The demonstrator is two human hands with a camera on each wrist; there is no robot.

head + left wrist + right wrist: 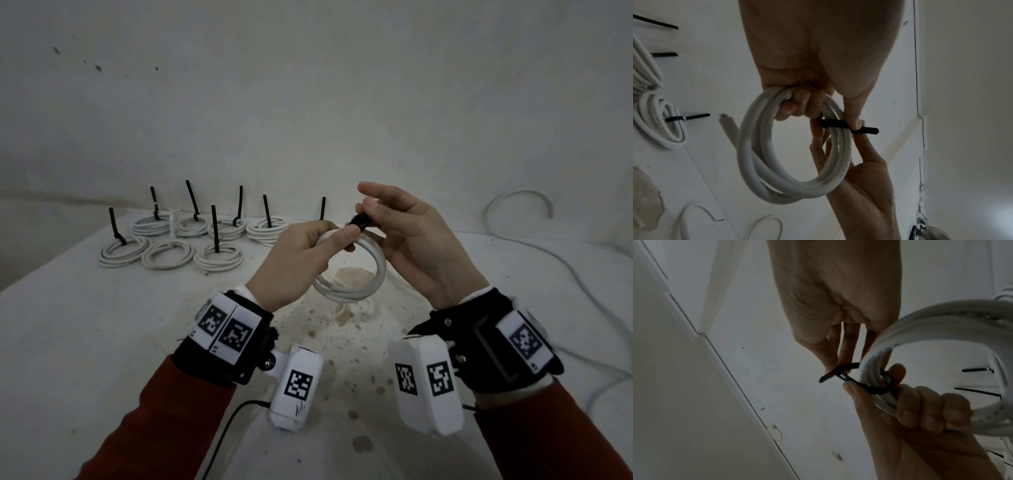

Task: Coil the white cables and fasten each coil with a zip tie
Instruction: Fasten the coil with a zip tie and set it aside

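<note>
A coil of white cable (363,284) is held above the table. My left hand (329,236) grips its top with the fingers curled round the strands (797,105). A black zip tie (359,221) is looped round the bundle just beside that grip. My right hand (368,214) pinches the tie between thumb and fingertips. In the right wrist view the zip tie (846,374) forms a loose loop round the coil (920,321), and its short tail sticks out to the left. In the left wrist view the tie (838,124) crosses the strands of the coil (756,146).
Several tied coils (171,246) with upright black tie tails lie at the back left of the stained white table (137,342). A loose white cable (565,267) trails along the right side. A pale wall stands close behind.
</note>
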